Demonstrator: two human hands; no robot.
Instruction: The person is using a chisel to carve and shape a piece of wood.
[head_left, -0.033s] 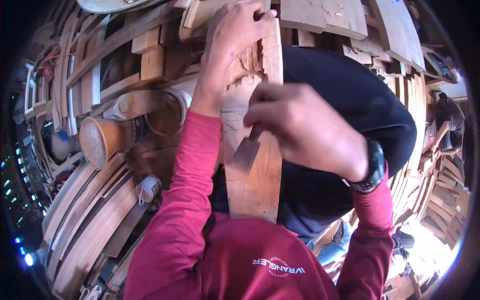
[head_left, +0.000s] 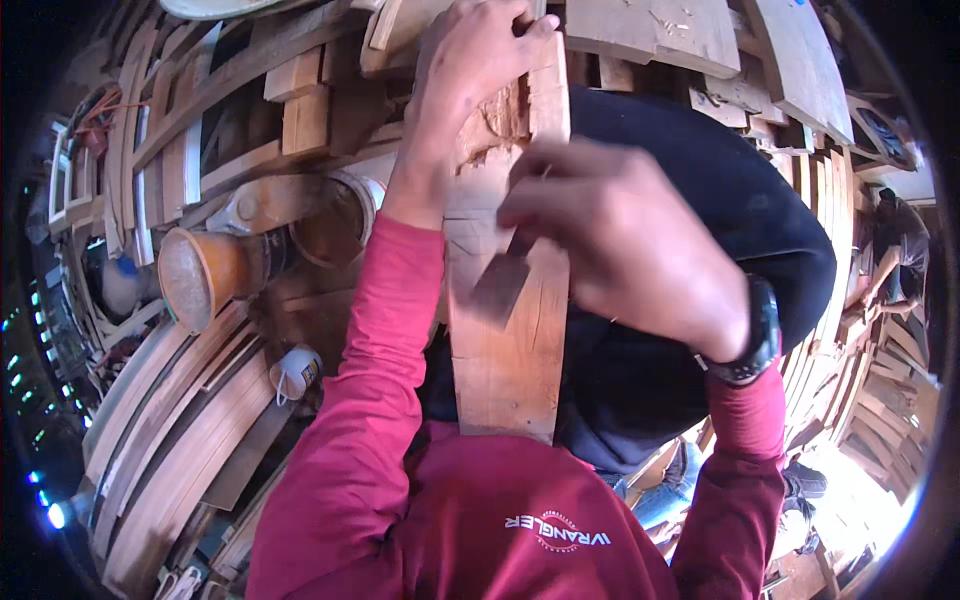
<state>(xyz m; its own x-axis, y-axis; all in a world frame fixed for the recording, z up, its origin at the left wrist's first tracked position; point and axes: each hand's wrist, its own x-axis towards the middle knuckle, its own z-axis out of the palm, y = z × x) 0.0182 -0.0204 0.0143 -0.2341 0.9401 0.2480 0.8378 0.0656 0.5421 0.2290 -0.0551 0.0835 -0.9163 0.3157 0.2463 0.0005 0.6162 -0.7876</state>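
A tapered wooden board [head_left: 507, 385] stretches away from my body across my lap, with a rough, broken hollow in its far part. My left hand [head_left: 482, 55] grips its far end, fingers curled over with the thumb toward the right edge. In my right hand [head_left: 630, 235] is a putty knife [head_left: 502, 288], its flat square blade angled down to the left over the middle of the board. The hand and blade are blurred by motion, and the fingers hide the handle. I cannot tell whether the blade touches the wood.
Stacked planks [head_left: 650, 35] lie beyond the board. On the left are an orange-brown container [head_left: 190, 280], a small white cup [head_left: 297, 375] and curved wooden pieces [head_left: 195, 470]. Another person [head_left: 895, 250] is at the far right beside more timber.
My right hand and the putty knife have shifted slightly, the blade a little farther up the board and to the right. My left hand keeps its grip.
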